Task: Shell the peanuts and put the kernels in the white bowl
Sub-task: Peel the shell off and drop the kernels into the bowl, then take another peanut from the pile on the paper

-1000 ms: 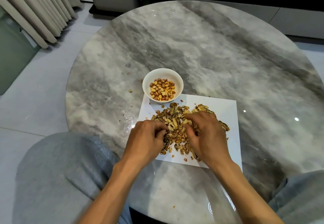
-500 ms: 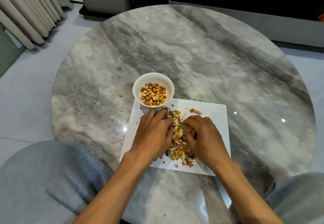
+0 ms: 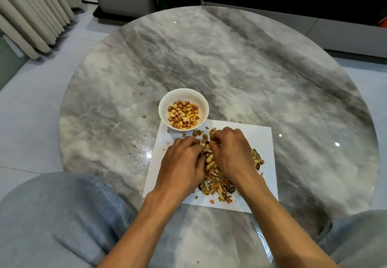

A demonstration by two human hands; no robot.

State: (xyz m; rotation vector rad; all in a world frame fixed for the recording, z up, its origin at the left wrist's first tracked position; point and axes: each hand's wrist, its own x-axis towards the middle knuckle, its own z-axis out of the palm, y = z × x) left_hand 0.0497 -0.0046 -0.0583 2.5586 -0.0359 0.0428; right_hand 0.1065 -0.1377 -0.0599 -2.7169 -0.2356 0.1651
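We see both hands, left hand [image 3: 181, 166] and right hand [image 3: 231, 152], with fingers curled into the peanut shells [image 3: 215, 186] on white paper [image 3: 266, 137]; the white bowl [image 3: 165, 108] of kernels [image 3: 183, 115] sits just beyond the fingers on the desk [image 3: 251, 68].

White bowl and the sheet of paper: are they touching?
Touching. The head view shows the white bowl resting on the far left corner of the paper, its base overlapping the sheet's edge.

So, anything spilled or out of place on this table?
Yes, slightly: a few shell crumbs lie on the marble table, left of the white bowl, off the white paper. Otherwise tidy.
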